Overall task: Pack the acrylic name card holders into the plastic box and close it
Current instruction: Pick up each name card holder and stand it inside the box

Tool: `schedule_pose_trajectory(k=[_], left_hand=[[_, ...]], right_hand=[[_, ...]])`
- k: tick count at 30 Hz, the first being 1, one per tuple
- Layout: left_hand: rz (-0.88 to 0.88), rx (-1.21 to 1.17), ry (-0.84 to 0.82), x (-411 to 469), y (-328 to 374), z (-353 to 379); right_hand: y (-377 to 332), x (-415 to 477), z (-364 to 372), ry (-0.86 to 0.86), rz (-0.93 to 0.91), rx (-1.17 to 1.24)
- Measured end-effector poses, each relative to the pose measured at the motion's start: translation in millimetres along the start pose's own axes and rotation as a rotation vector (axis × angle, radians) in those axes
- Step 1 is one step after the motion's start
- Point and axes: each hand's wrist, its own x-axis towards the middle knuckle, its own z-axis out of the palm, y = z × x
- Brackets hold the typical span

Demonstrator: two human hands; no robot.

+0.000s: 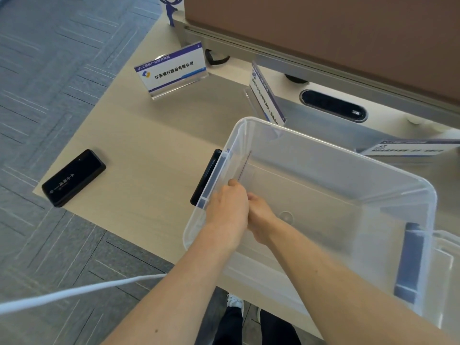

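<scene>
The clear plastic box (pixel 348 155) stands open on the pale wooden table, nearer the right side. My left hand (pixel 227 210) reaches inside at the box's left wall, fingers curled on a thin clear acrylic name card holder (pixel 243 168) that stands against that wall. My right hand (pixel 261 217) is tucked just behind the left hand, with its fingers hidden. Another name card holder (pixel 171 70), with a blue and white card, stands at the table's far left. A second (pixel 267 95) stands just behind the box. A third (pixel 408 148) lies beyond the box's right rim.
The box's clear lid (pixel 445 257) lies at the right edge beside the box. A black case (pixel 73 178) rests near the table's left corner. A black cable port (pixel 333 105) and a brown partition (pixel 323 26) are at the back. A white cable (pixel 74 292) crosses the carpet.
</scene>
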Motion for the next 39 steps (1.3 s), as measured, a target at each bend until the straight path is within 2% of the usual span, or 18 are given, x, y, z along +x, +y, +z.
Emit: schedule_pose_trajectory(k=[5,10,15,18,22,26,29,35,39], left_hand=[[0.052,0.068,0.024,-6,-4,3],[0.274,0.170,0.241,-37,8,-23],[0.480,-0.056,0.365,-74,60,-57],[0.616,-0.204,0.371,-100,114,-68],[0.829,-0.326,0.398,-146,201,-80],[1.018,-0.330,0.328,-203,284,-75],[1.080,-0.354,0.227,-238,339,-54],[1.007,-0.437,0.030,-281,435,10],[0.910,-0.555,-0.126,-285,486,56]], right_hand=[[5,-7,-4,0.022,0.008,-0.017],[-3,-51,-35,0.151,-0.036,-0.015],[-21,-118,-94,0.243,-0.212,0.113],[-24,-170,-144,0.310,-0.336,0.234],[-5,-236,-230,0.489,-0.491,0.359],[40,-300,-324,0.672,-0.512,0.433],[84,-337,-391,0.772,-0.482,0.492],[158,-377,-506,0.898,-0.420,0.541],[187,-381,-557,0.964,-0.388,0.575]])
